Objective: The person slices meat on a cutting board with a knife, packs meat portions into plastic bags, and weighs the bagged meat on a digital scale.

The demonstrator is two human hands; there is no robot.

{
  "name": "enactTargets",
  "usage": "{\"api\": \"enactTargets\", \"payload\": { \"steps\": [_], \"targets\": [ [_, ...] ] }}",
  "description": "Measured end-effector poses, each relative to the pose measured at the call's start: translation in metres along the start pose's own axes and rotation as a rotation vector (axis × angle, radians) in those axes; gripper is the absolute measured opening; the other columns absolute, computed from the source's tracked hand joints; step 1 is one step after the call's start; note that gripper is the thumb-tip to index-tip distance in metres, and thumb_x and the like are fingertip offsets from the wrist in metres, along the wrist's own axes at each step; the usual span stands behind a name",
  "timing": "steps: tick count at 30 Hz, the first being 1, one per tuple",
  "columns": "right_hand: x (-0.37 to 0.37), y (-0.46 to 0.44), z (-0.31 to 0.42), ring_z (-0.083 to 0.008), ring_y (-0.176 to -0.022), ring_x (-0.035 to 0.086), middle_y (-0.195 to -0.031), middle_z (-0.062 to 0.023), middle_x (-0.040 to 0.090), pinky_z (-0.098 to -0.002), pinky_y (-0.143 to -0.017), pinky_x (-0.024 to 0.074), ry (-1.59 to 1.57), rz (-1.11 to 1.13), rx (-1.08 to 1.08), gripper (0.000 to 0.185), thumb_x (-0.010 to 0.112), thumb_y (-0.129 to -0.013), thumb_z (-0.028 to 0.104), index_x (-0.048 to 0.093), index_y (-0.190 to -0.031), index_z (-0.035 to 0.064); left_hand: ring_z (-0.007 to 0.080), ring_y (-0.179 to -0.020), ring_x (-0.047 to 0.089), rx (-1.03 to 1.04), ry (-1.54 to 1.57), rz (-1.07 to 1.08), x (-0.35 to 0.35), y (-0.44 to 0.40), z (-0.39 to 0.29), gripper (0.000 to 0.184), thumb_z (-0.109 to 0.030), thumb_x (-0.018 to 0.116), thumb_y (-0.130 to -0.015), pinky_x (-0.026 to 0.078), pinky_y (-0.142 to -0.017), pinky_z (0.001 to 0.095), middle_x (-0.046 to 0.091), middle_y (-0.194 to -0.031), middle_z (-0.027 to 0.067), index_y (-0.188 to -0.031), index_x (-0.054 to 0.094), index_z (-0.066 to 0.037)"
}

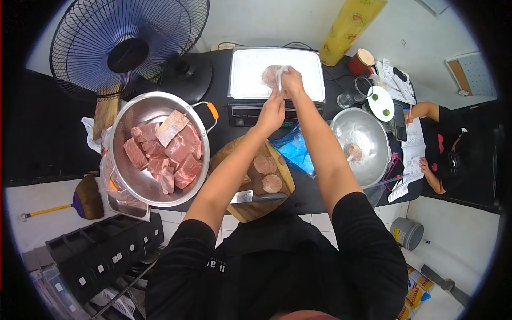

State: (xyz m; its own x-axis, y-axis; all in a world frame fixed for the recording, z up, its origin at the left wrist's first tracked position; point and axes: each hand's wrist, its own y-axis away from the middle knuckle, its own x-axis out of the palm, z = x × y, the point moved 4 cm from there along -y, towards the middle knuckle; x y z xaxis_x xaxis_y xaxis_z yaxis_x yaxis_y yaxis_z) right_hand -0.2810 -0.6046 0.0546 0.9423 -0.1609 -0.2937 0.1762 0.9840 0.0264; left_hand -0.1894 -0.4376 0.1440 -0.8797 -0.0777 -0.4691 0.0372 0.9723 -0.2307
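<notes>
On the white tray [245, 85] of a weighing scale [245, 114] lies a clear plastic bag [271, 76] with a pale pink piece of meat inside. My right hand [292, 81] is closed on the bag's gathered end. Just below it, the fingers of my left hand [273, 111] pinch the same end. Under my forearms is a round wooden cutting board [245, 214] bearing several meat slices [272, 183] and a knife [258, 197]. A blue plastic packet [296, 152] sits beside the board, partly behind my right forearm.
A steel colander [130, 186] with orange handles holds several chunks of raw meat [186, 146] at left, near a fan [128, 53]. At right, a metal bowl [373, 133] contains a bagged piece. Another person's hands [424, 164] rest by an open notebook [413, 138].
</notes>
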Motion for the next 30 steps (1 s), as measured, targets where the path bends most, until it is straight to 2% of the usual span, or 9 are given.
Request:
{"api": "enactTargets", "payload": {
  "steps": [5, 7, 9, 13, 18, 22, 25, 26, 30],
  "targets": [
    [-0.028, 0.022, 0.046, -0.0418, -0.092, 0.063, -0.095, -0.0246, 0.067, -0.0421, -0.083, 0.0503, 0.293, 0.22, -0.121, 0.028, 0.056, -0.08, 0.017, 0.069, -0.101, 0.0034, 0.0335, -0.108, 0.061, -0.125, 0.033, 0.082, -0.022, 0.01, -0.006, 0.036, -0.014, 0.056, -0.09, 0.049, -0.089, 0.0345, 0.045, -0.14, 0.0228, -0.124, 0.059, -0.003],
    [-0.05, 0.04, 0.074, -0.0406, -0.092, 0.064, -0.096, -0.0236, 0.067, -0.0423, -0.083, 0.0503, 0.553, 0.108, -0.206, 0.028, 0.055, -0.082, 0.017, 0.069, -0.103, 0.0037, 0.0256, -0.094, 0.066, 0.068, -0.027, -0.133, -0.047, 0.011, -0.007, 0.033, -0.01, 0.056, -0.09, 0.052, -0.081, 0.0317, 0.054, -0.133, 0.0171, -0.121, 0.061, -0.003],
    [-0.072, 0.051, 0.081, -0.0386, -0.091, 0.065, -0.095, -0.023, 0.067, -0.0419, -0.082, 0.0505, 0.525, -0.057, -0.334, 0.027, 0.056, -0.085, 0.018, 0.069, -0.103, 0.0037, 0.0221, -0.085, 0.067, -0.138, 0.198, -0.172, -0.07, 0.013, -0.002, 0.029, -0.009, 0.06, -0.085, 0.052, -0.073, 0.0308, 0.062, -0.12, 0.0168, -0.113, 0.066, -0.006],
    [-0.098, 0.129, 0.099, -0.036, -0.088, 0.066, -0.093, -0.0224, 0.068, -0.0404, -0.08, 0.0508, 0.341, 0.13, -0.295, 0.028, 0.058, -0.089, 0.024, 0.069, -0.103, 0.0026, 0.0143, -0.083, 0.066, -0.082, 0.246, -0.243, -0.127, 0.017, -0.022, 0.024, -0.005, 0.055, -0.093, 0.054, -0.068, 0.0253, 0.064, -0.111, 0.0079, -0.115, 0.062, -0.004],
    [-0.086, 0.24, 0.028, -0.0336, -0.095, 0.064, -0.103, -0.0199, 0.066, -0.041, -0.081, 0.051, 0.49, 0.65, -0.199, 0.023, 0.064, -0.082, 0.017, 0.07, -0.101, 0.0057, 0.015, -0.085, 0.067, 0.007, 0.267, -0.373, -0.179, 0.014, -0.043, 0.021, -0.007, 0.057, -0.093, 0.054, -0.067, 0.0242, 0.063, -0.113, 0.0067, -0.113, 0.064, -0.005],
    [-0.069, 0.28, -0.018, -0.0334, -0.084, 0.064, -0.09, -0.0175, 0.065, -0.0427, -0.075, 0.0513, 0.621, 0.615, -0.387, 0.02, 0.066, -0.081, 0.017, 0.069, -0.094, 0.0017, 0.0135, -0.084, 0.068, 0.091, 0.117, -0.357, -0.179, 0.011, -0.063, 0.021, -0.007, 0.057, -0.093, 0.054, -0.067, 0.0222, 0.062, -0.111, 0.0088, -0.111, 0.067, -0.007],
    [-0.052, 0.293, -0.027, -0.0343, -0.09, 0.061, -0.094, -0.0177, 0.061, -0.0443, -0.078, 0.0499, 0.758, 0.613, -0.428, 0.026, 0.07, -0.078, 0.022, 0.066, -0.09, -0.0005, 0.0211, -0.088, 0.068, 0.136, 0.023, -0.319, -0.165, 0.007, -0.076, 0.023, -0.013, 0.061, -0.089, 0.055, -0.073, 0.0295, 0.063, -0.111, 0.0142, -0.11, 0.068, -0.01],
    [-0.049, 0.299, -0.021, -0.0349, -0.092, 0.058, -0.097, -0.0178, 0.059, -0.0443, -0.079, 0.0496, 0.77, 0.548, -0.434, 0.03, 0.072, -0.076, 0.024, 0.065, -0.09, -0.0011, 0.0286, -0.086, 0.063, 0.139, 0.018, -0.303, -0.161, 0.003, -0.089, 0.023, 0.0, 0.058, -0.083, 0.053, -0.075, 0.0339, 0.053, -0.119, 0.0204, -0.105, 0.065, 0.002],
    [-0.034, 0.312, -0.016, -0.035, -0.102, 0.052, -0.104, -0.0163, 0.053, -0.0444, -0.083, 0.0485, 0.768, 0.484, -0.452, 0.043, 0.078, -0.07, 0.029, 0.063, -0.096, -0.0018, 0.0243, -0.079, 0.065, 0.179, -0.109, -0.27, -0.136, -0.02, -0.077, 0.026, -0.006, 0.064, -0.083, 0.053, -0.071, 0.0297, 0.056, -0.117, 0.0187, -0.108, 0.066, -0.004]
  ]
}}
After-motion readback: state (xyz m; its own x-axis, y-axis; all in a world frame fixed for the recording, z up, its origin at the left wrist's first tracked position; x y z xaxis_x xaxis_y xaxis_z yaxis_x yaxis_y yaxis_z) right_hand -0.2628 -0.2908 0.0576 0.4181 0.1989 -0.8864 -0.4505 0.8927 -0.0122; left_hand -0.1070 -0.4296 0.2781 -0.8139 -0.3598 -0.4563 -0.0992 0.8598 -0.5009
